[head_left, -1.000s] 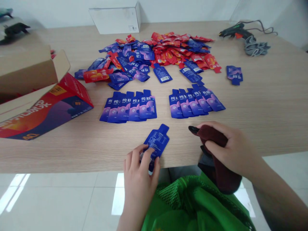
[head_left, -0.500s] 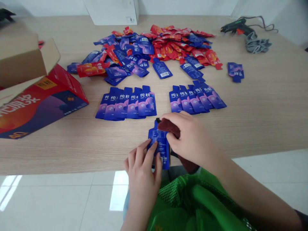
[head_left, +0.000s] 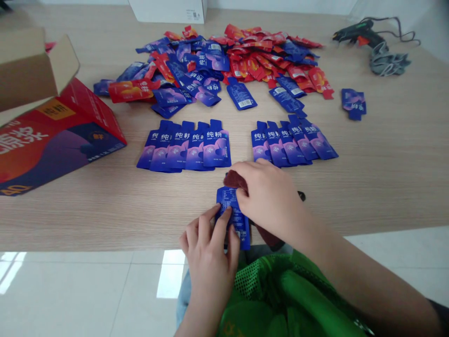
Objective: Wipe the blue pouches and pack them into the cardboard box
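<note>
From my remote seat: table [head_left: 105,210] beneath the blue pouch [head_left: 228,196]. Right hand [head_left: 268,194] over pouch's top right, curled round maroon fabric [head_left: 235,180]; contact with pouch I can't tell. Left hand [head_left: 210,241] at pouch's lower left, fingers spread, tips on it. Pouch lies partly under both.

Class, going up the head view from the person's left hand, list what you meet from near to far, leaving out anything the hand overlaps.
Left hand → left row of blue pouches → heap of red and blue pouches → white box.
</note>
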Demonstrator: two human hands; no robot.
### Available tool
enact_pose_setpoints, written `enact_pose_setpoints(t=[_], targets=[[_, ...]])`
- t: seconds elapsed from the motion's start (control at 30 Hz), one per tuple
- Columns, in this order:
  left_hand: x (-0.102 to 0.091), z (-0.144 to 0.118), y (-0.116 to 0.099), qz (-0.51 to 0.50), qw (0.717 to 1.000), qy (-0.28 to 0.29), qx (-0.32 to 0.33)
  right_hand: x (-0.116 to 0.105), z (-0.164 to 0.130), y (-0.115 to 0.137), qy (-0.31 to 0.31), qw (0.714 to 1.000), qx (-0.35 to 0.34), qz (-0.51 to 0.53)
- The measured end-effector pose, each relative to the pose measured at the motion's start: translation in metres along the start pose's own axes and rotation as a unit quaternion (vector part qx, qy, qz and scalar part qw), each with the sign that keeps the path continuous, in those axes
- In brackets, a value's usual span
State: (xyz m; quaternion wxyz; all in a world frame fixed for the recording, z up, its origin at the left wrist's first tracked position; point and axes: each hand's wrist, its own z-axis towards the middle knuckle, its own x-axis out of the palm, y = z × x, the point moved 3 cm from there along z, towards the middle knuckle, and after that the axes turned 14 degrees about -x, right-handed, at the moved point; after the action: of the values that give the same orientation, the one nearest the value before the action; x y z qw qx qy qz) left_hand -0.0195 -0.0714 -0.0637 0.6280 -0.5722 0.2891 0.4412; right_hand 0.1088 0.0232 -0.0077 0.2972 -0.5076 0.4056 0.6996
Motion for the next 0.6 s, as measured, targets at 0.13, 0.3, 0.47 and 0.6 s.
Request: enact_pose_setpoints(t=[0.13,0.3,0.47,0.6], targets=[[-0.001,0.001,-0.003,0.014,1.0,0.0,-0.009,0.006,0.003,0.002,0.019,0.999,-0.015,0.027],[0.004,0.005,-0.013,0.038,0.999,-0.005,-0.027,-0.003,-0.025,-0.007,0.002,0.997,0.046,0.067],[0.001,0.011,-0.007,0.014,0.999,0.039,-0.011,0.009,-0.036,-0.005,-0.001,0.995,0.031,0.09],[-0.011,0.02,0.015,-0.069,0.989,0.123,0.045,0.009,-0.037,-0.006,0.025,0.991,-0.016,0.131]])
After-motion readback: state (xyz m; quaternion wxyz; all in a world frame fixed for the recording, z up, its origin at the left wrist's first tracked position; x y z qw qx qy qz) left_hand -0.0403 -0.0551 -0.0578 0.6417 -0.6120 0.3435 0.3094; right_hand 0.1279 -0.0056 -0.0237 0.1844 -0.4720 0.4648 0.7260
